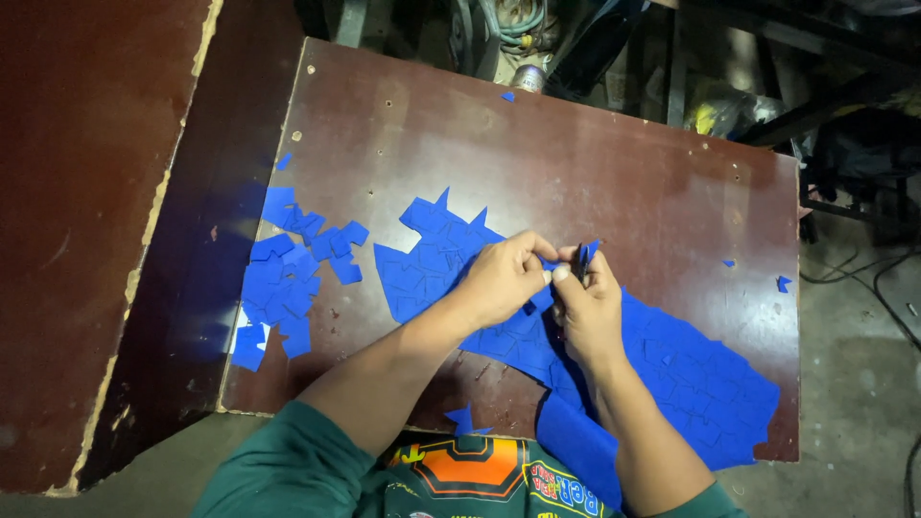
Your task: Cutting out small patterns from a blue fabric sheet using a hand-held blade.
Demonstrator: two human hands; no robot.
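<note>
Blue sheet material (672,369), scored into many small tab shapes, is lying across the middle and right of a dark reddish-brown table (595,153), its near edge hanging over the table's front. Both hands are meeting above its centre. The left hand (504,278) is closing its fingertips on a small blue piece (549,264) at the sheet's upper edge. The right hand (587,302) is pinching a thin stack of cut blue pieces (585,257) upright between thumb and fingers, touching the left fingertips. A loose pile of cut blue pieces (288,283) is sitting well to the left on the table. Green sleeves are showing at the bottom.
</note>
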